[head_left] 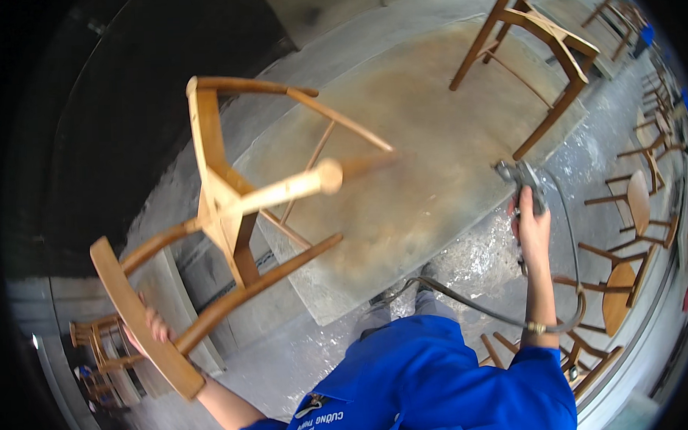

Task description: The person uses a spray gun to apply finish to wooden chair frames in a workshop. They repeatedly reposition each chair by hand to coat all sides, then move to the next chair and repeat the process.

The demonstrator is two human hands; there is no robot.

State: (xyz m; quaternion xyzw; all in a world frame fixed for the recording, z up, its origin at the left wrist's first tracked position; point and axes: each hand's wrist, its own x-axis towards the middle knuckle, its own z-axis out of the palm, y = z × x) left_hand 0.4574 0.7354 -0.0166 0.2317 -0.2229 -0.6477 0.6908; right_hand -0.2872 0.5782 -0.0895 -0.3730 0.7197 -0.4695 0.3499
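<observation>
Chair (pixel 220 196) partly hiding left hand (pixel 158 326), far chair (pixel 523 19) cropped above

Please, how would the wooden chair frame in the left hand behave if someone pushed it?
The chair frame is probably stiff, having thick joined wooden bars. It would likely swing or twist, since the left hand grips only its backrest.

two hands (pixel 532 222), one sprayer (pixel 528 186), one hose (pixel 448 290) — two near chairs (pixel 222 196), over five beyond
</observation>
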